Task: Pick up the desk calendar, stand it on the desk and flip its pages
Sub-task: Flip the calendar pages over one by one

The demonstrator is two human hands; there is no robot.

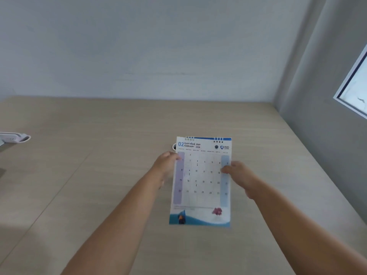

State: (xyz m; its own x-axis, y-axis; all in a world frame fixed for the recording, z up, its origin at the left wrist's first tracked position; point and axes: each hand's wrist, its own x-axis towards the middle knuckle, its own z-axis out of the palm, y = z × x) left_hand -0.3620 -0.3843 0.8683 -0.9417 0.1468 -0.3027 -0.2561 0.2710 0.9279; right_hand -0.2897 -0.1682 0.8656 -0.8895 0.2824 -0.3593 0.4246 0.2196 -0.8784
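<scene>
Between the two hands, the calendar (200,181) is held by its side edges, with its long axis running away from the person: spiral binding at the far end, the blue picture strip at the near end. Its February page faces up toward the camera. The left hand (165,165) has its fingers (174,156) closed over the left edge in the upper half of the page, and the right hand (239,173) has its fingers (226,169) pinched on the right edge at about the same height. Both grips sit nearer the binding than the bottom edge, so most of the sheet hangs toward the person, below the fingers.

Whether the calendar's near edge touches the tabletop (99,155) or is clear of it cannot be told from this view; it looks lifted and tilted, but that is a judgement. The page is slightly blurred.

Neither hand is nearer; they are about level on either side. The coming move, as I judge it, turns on the bottom edge: it lies toward the person from the fingers, and it must go down onto the tabletop while the binding end rises, so the base can spread and the calendar stand.

Just behind the far left corner of the calendar, a small white round thing (174,146) peeps out, partly hidden. Far off to the left of the left fingers, a white object (16,137) lies at the tabletop's edge, well apart from everything.
</scene>
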